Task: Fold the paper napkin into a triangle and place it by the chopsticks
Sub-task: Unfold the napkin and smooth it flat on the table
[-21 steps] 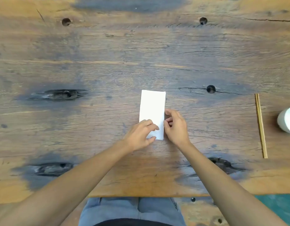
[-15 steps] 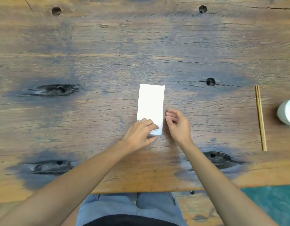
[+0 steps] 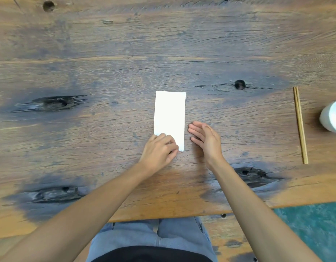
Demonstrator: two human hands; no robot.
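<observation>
The paper napkin [image 3: 170, 118] lies flat at the centre of the frame on the wooden tabletop [image 3: 125, 53], a tall narrow rectangle, not yet a triangle. The left hand [image 3: 158, 148] covers its lower left corner, fingers curled; its grip looks closed on that corner, though the thumb is hidden. The right hand [image 3: 205, 138] hovers just beside the napkin's right edge, fingers straight and holding nothing. The chopsticks [image 3: 300, 124] lie well apart at the right of the frame, near a white cup [image 3: 332, 117] at the edge. The risk, as I judge it: thin layered paper may slide or separate when one corner is lifted with nothing pinning the rest, giving a skewed diagonal. Carrying it across, a careless reach could nudge the chopsticks or the cup.
</observation>
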